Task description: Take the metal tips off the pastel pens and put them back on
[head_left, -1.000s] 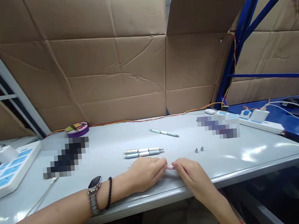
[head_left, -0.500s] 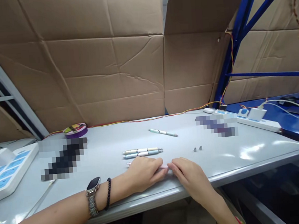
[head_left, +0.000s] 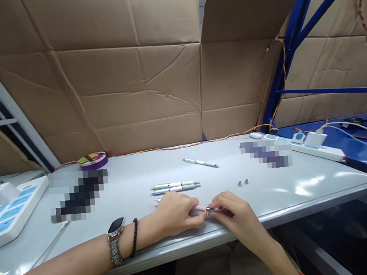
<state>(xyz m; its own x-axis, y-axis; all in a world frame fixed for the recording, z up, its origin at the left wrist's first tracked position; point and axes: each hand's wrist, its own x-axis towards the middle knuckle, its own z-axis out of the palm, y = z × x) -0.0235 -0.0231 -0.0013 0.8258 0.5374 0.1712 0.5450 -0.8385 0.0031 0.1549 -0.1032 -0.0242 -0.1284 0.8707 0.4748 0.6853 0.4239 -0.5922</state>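
My left hand (head_left: 175,212) grips the barrel of a pink pen (head_left: 199,207) low over the grey table (head_left: 302,187), near its front edge. My right hand (head_left: 232,213) pinches the small metal tip (head_left: 210,210) at the pen's right end. Two pens (head_left: 175,186) lie side by side just beyond my left hand. A pale green pen (head_left: 201,163) lies farther back. Two small grey cone tips (head_left: 243,183) rest on the table to the right of the paired pens.
A purple tape roll (head_left: 93,159) sits at the back left. White power strips lie at the far left (head_left: 8,210) and back right (head_left: 311,150). Cardboard sheets wall the back, and a blue metal rack (head_left: 292,31) stands at the right. Coloured wires run along the table's rear edge.
My right hand's fingers have curled and now pinch the metal tip at the pen's end, which shows between both hands. My left hand stays put on the barrel.
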